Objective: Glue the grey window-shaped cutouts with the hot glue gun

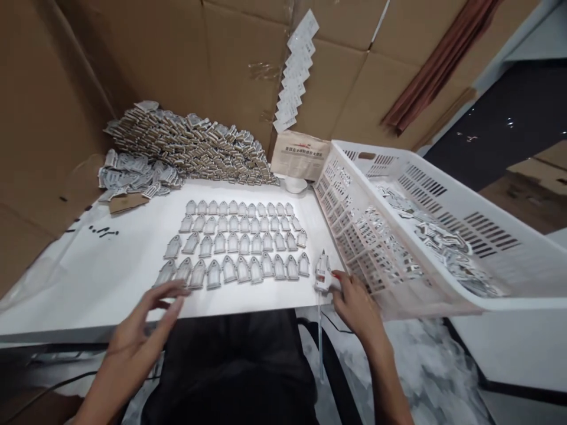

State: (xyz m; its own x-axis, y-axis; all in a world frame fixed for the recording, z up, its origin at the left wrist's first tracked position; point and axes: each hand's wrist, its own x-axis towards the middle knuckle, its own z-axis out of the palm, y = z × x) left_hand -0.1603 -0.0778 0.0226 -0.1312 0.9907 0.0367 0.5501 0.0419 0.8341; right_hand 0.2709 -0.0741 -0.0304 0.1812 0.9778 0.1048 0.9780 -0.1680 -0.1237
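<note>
Several rows of small arched, window-shaped pieces (233,242) lie on the white table (106,277), pale with darker edges. My left hand (148,319) is over the table's front edge, thumb and fingers apart. Its fingertips are by the leftmost pieces of the front row; whether they touch is unclear. To the right of the rows, a white hot glue gun (323,274) points away from me, with a clear glue stick (321,342) hanging from its back past the table edge. My right hand (357,304) has its fingers closed around the glue gun's handle.
A large stack of similar pieces (190,147) rises at the back left, with a loose heap (133,174) before it. On the right stands a white perforated basket (354,230) holding more pieces. A small white dish (295,185) sits near a folded newspaper (299,156). Cardboard (239,65) walls the back.
</note>
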